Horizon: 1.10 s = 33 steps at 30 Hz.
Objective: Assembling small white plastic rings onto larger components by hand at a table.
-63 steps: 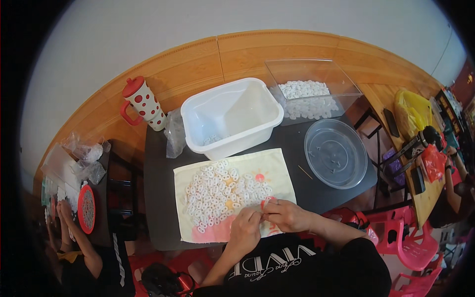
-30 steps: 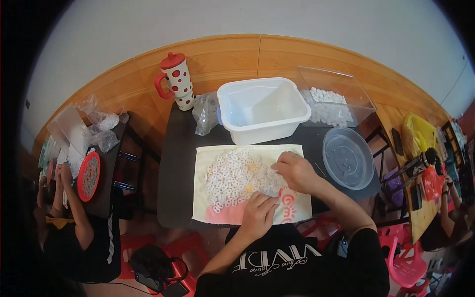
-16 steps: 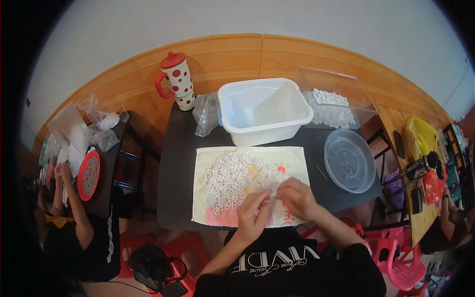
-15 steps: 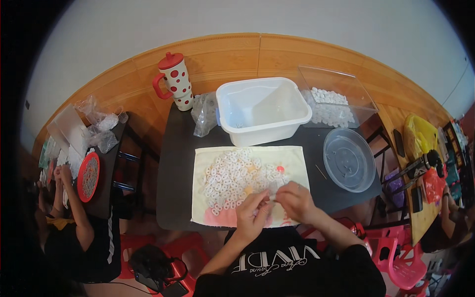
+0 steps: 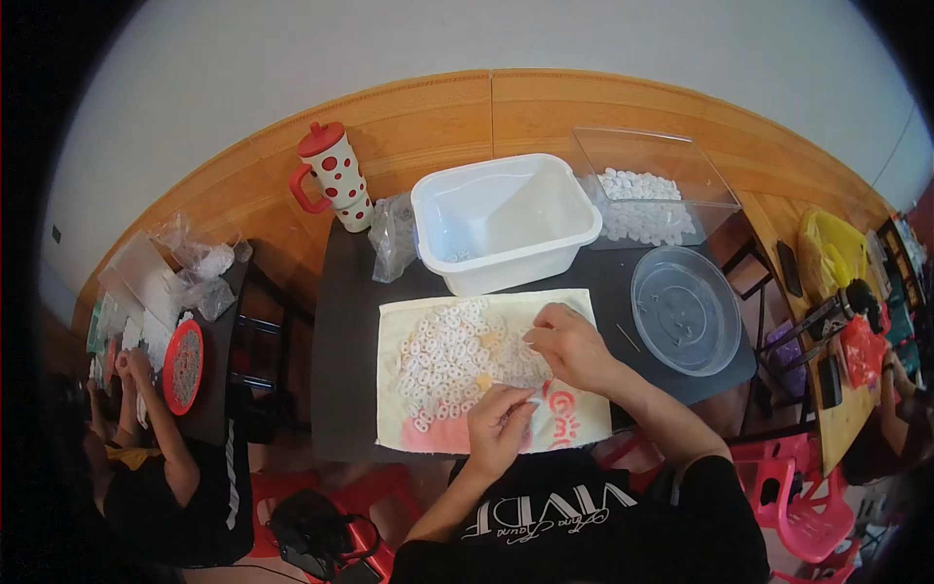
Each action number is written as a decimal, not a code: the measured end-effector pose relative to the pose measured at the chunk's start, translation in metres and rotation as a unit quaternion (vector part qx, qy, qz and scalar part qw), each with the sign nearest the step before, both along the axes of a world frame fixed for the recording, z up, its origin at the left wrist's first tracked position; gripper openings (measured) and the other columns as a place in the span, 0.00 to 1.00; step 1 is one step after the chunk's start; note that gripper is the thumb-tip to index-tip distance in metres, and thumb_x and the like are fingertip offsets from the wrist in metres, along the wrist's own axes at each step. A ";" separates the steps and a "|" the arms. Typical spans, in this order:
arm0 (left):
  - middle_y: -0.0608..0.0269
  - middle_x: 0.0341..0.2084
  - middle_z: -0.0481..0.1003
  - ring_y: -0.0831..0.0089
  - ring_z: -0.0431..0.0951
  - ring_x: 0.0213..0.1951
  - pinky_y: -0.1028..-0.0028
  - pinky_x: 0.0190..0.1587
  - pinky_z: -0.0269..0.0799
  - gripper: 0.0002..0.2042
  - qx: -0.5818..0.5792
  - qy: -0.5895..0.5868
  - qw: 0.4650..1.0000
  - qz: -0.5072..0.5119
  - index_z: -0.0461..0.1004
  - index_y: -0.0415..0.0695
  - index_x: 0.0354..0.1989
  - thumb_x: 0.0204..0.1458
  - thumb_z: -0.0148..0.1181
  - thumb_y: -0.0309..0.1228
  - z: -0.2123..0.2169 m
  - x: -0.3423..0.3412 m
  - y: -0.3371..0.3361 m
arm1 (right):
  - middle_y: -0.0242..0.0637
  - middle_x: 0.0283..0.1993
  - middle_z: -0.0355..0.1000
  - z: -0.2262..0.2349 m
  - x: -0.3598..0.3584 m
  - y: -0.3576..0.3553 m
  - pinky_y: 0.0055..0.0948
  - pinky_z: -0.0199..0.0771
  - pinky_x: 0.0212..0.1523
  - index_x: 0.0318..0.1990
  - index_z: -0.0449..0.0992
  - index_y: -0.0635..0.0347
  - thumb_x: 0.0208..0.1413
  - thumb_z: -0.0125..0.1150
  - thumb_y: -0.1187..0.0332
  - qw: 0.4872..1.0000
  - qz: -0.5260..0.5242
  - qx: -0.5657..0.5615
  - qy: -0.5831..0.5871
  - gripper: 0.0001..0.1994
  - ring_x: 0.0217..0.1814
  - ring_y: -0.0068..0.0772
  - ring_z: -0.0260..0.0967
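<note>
My left hand is closed at the near edge of a cream towel, its thumb and fingertips pinching a small white piece. Farther up and to the right, my right hand reaches down with bunched fingers over a patch of small translucent pieces. Whatever those fingertips hold is too small to make out. Many small white oval pieces with holes lie spread over the towel's left half, beside both hands.
Behind the towel stands a white plastic tub. A clear box of white pieces is at the back right, with a clear round lid and a thin stick nearer. A spotted tumbler and plastic bag stand back left.
My hands were together at the towel's near side. The right one has moved away and up over the translucent pieces; the left stays near the front edge, still pinching. The view has shifted slightly.
</note>
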<state>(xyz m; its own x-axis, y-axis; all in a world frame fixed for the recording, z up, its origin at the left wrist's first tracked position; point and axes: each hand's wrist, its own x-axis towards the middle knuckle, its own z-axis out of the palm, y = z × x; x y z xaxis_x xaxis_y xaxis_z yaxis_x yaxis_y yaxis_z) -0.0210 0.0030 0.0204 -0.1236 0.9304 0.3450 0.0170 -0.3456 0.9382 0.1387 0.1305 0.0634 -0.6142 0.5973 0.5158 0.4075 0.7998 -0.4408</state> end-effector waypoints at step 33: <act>0.51 0.35 0.75 0.61 0.77 0.31 0.69 0.32 0.73 0.13 0.016 0.174 0.984 0.013 0.75 0.36 0.44 0.49 0.63 0.18 0.024 0.019 0.005 | 0.31 0.36 0.72 -0.016 0.033 -0.067 0.18 0.70 0.40 0.41 0.76 0.67 0.58 0.57 0.84 0.863 0.032 -0.434 0.256 0.06 0.40 0.15 0.69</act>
<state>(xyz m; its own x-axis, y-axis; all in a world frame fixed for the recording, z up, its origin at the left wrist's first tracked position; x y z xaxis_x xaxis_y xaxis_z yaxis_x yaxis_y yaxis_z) -0.0018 0.0081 0.0445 -0.0156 0.9163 0.4003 0.3448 -0.3708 0.8623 0.1713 0.0640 0.0478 -0.4845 0.8686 0.1044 -0.0509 0.0911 -0.9945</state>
